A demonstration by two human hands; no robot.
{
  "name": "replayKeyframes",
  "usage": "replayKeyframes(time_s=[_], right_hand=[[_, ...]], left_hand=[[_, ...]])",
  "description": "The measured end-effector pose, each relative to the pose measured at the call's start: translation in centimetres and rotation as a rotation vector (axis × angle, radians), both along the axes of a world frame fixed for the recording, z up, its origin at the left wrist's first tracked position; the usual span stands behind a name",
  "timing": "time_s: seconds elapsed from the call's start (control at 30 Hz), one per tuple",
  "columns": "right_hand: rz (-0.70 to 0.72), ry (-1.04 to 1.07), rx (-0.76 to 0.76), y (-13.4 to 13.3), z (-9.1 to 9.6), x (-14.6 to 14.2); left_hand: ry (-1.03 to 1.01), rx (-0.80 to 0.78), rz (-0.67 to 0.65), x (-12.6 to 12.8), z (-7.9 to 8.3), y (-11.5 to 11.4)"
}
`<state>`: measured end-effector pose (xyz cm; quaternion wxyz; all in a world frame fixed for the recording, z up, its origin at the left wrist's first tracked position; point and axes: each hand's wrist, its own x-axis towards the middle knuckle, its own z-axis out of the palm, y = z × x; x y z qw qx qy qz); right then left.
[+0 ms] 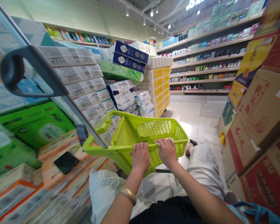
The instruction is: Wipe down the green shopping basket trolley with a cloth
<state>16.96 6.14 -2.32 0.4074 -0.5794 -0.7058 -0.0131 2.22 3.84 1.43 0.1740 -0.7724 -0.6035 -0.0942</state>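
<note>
A lime-green shopping basket with perforated walls stands in front of my knees, and no goods show inside it. Over its near rim curl the fingers of my left hand, a gold-coloured bangle on that wrist. My right hand grips the same rim a little farther right. A small white bit shows by its fingertips, too small to name. From the basket's left end a metal pull rod with a grey handle slants up to the left.
Stacked packs of tissue paper rise at the left. A dark flat rectangle lies on orange packs there. Cardboard cartons are piled on the right. Beyond the tiled floor, shelves hold many small products.
</note>
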Motion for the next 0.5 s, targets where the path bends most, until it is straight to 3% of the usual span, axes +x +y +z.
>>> replayKeyframes(time_s=[0.2, 0.5], right_hand=[[-0.100, 0.002, -0.037, 0.1, 0.0, 1.2], [0.066, 0.023, -0.050, -0.2, 1.6, -4.2]], left_hand=[[-0.003, -0.010, 0.027, 0.6, 0.1, -0.1], [0.015, 0.031, 0.040, 0.4, 0.3, -0.1]])
